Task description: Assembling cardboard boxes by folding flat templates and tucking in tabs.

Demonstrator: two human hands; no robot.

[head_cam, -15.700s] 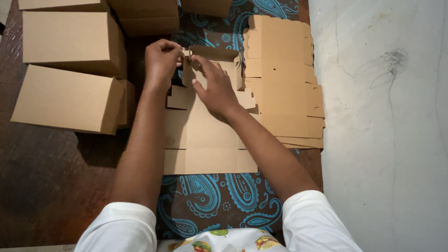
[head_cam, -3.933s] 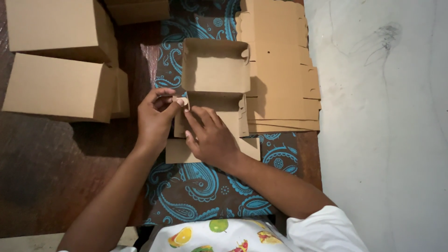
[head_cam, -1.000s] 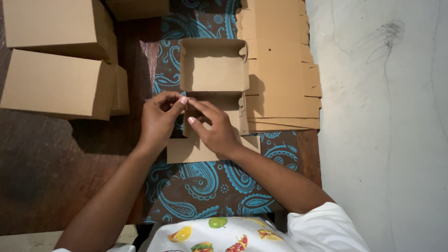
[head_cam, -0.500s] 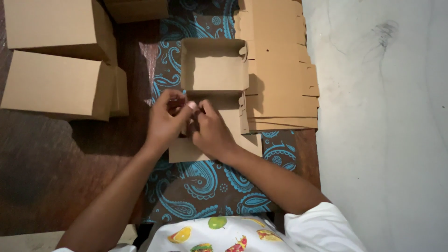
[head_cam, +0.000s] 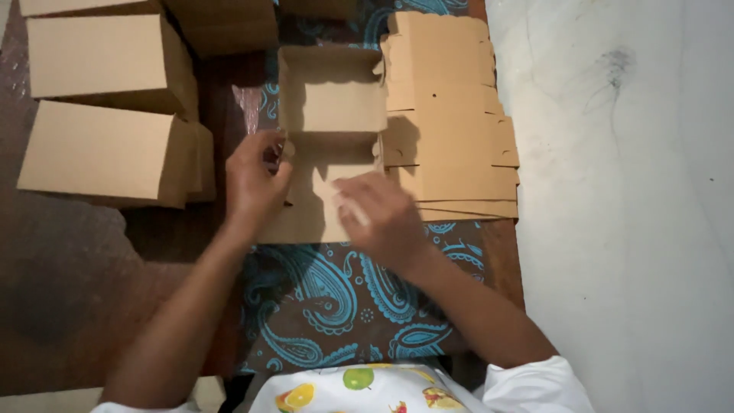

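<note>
- The left hand [head_cam: 256, 183] sits at the left edge of the half-folded cardboard box [head_cam: 330, 99], fingers curled in around the near-left corner of the box, where a flap stands up. It looks like a pinch on that flap, though the fingertips are partly hidden.
- The right hand [head_cam: 382, 218] lies to the right of the left one and nearer the person, palm down on the box's flat front panel [head_cam: 310, 214]. It is blurred; the fingers look spread and loose, pressing rather than gripping.
- The box's open tray is just beyond both hands, walls upright, on a blue paisley cloth [head_cam: 329, 298].
- Right of the right hand, touching the box's side, is a stack of flat unfolded cardboard blanks [head_cam: 447, 115].
- Left of the left hand, well apart, closed finished boxes [head_cam: 107, 153] stand on the dark brown floor [head_cam: 61, 291], with more behind them.
- Far right is a pale bare floor [head_cam: 627, 229].
</note>
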